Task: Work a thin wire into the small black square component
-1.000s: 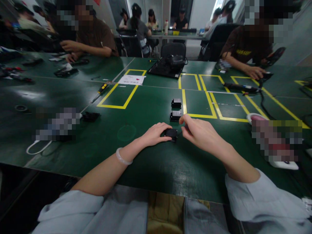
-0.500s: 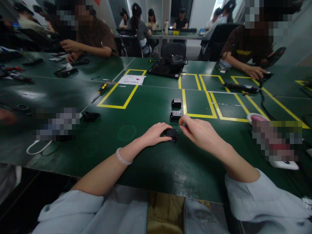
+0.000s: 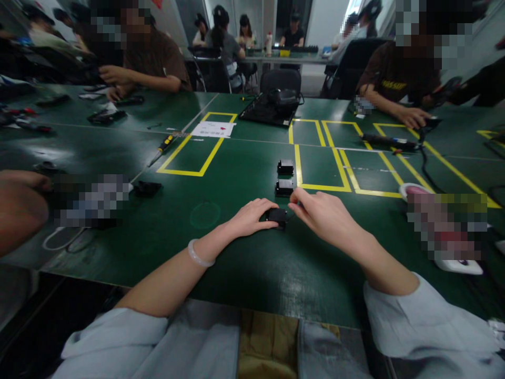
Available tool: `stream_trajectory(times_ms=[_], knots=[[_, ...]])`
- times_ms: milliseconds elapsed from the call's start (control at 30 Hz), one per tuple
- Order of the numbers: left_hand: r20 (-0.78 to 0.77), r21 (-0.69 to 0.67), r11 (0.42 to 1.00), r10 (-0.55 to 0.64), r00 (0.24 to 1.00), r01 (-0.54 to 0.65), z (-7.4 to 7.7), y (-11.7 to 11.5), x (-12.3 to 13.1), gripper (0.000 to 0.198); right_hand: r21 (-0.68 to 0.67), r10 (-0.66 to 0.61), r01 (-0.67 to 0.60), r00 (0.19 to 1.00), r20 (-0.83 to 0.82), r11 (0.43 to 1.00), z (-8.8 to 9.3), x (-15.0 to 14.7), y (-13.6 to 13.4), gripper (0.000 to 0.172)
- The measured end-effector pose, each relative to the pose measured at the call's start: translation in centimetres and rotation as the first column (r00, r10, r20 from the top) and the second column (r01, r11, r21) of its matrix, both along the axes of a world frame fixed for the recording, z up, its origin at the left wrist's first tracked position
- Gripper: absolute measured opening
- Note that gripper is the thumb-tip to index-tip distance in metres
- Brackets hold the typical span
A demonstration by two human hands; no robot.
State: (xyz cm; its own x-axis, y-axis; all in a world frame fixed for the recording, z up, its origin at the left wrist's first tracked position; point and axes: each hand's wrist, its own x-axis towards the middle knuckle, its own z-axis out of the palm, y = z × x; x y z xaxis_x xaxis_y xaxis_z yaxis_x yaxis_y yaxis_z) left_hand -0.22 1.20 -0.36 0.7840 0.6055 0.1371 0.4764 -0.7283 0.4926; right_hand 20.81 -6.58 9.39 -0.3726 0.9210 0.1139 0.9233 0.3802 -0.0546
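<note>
A small black box-shaped part [image 3: 277,217] rests on the green table [image 3: 244,263] in front of me. My left hand [image 3: 254,216] grips it from the left, thumb on the near side and fingers on the far side. Just right of the part, my right hand [image 3: 317,208] is closed in a pinch. A thin dark piece, perhaps a wire, shows between its fingertips and the part; its kind is too small to tell. Beyond my hands stand two similar black parts with grey tops, a nearer one [image 3: 284,187] and a farther one [image 3: 285,167].
Yellow tape outlines [image 3: 323,187] mark the table. A yellow-black screwdriver [image 3: 165,143] and a paper sheet [image 3: 213,129] lie at left. A black flat panel [image 3: 268,111] is at the back. Co-workers sit opposite; another person's arm [image 3: 21,213] reaches in from the left.
The other person's arm at the left edge has come farther into view over the table. A dark sleeve now shows at the far right. My hands have hardly moved.
</note>
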Motion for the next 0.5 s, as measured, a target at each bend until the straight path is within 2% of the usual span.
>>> stream_trajectory(times_ms=[333,400,500], knots=[[0.012,-0.005,1.0,-0.003,1.0,0.003,-0.02,0.03,-0.02,0.041,-0.011,0.043,-0.044,0.995,-0.095,0.999,0.35,0.02,-0.26,0.019],[0.013,-0.008,1.0,-0.004,1.0,0.004,-0.09,0.06,-0.02,0.041,-0.009,0.034,-0.035,0.996,-0.085,0.999,0.47,-0.06,-0.26,0.018],[0.015,-0.009,1.0,-0.004,1.0,0.004,-0.14,0.07,-0.04,0.042,-0.021,0.008,-0.009,1.0,-0.026,1.0,0.49,-0.12,-0.17,0.026]])
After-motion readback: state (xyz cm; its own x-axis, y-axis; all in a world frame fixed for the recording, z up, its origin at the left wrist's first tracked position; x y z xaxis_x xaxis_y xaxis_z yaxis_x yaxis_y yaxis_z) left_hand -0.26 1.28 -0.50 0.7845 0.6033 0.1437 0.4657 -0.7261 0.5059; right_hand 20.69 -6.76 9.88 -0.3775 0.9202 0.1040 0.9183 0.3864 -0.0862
